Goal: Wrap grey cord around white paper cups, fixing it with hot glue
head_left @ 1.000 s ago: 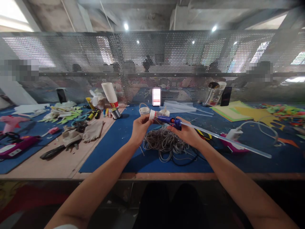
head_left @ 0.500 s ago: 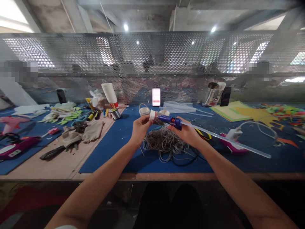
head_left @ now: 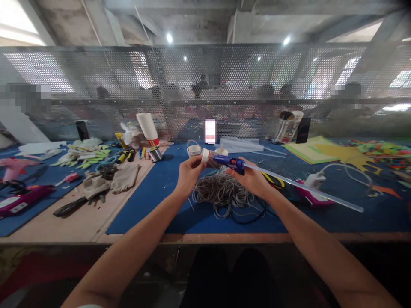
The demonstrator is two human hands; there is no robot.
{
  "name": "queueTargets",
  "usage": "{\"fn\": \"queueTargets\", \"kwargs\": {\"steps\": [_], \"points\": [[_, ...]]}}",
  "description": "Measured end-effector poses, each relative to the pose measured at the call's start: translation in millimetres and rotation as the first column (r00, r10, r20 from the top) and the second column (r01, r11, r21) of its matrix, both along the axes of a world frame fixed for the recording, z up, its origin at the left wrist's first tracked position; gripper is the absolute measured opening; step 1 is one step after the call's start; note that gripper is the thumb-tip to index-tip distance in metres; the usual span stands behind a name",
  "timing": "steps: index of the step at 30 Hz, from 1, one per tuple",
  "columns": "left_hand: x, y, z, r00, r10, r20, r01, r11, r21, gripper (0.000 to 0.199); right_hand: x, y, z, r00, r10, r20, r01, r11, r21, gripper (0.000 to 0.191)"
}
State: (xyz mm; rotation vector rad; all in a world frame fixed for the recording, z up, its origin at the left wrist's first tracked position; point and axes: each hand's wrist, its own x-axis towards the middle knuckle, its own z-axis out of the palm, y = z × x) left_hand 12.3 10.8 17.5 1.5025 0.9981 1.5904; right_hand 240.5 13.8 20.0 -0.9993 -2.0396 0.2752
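Observation:
My left hand [head_left: 189, 173] is closed on a small paper cup [head_left: 206, 155], white at one end, with cord seemingly wound round its side. My right hand [head_left: 252, 179] grips a blue hot glue gun [head_left: 229, 161], its nozzle pointing left at the cup. A long clear glue stick [head_left: 305, 189] sticks out of the gun's back end toward the right. Below both hands lies a loose heap of grey cord [head_left: 224, 190]. Just behind them stand a small white basket with a handle [head_left: 194, 149] and another pale cup-like piece, partly hidden.
A stack of paper cups [head_left: 147, 126] leans in a metal tin at the left. Gloves [head_left: 124, 177] lie nearer, with scissors [head_left: 107, 164] behind. Clear glue sticks [head_left: 240, 144], coloured sheets [head_left: 316, 149] and a power strip [head_left: 314, 196] are across and right. A perforated screen [head_left: 224, 92] closes the back.
Hardly anything differs. Both hands keep the cup and glue gun in nearly the same place; the whole view has shifted very slightly.

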Motion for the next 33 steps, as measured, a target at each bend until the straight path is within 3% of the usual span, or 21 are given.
{"fn": "queueTargets", "kwargs": {"steps": [33], "points": [[-1.9,1.2,-4.1,0.996,0.029,-0.080,-0.024,0.998,0.057,0.023,2.6,2.7,-1.0,0.997,-0.081,0.011,0.080,0.995,0.053,0.037]]}}
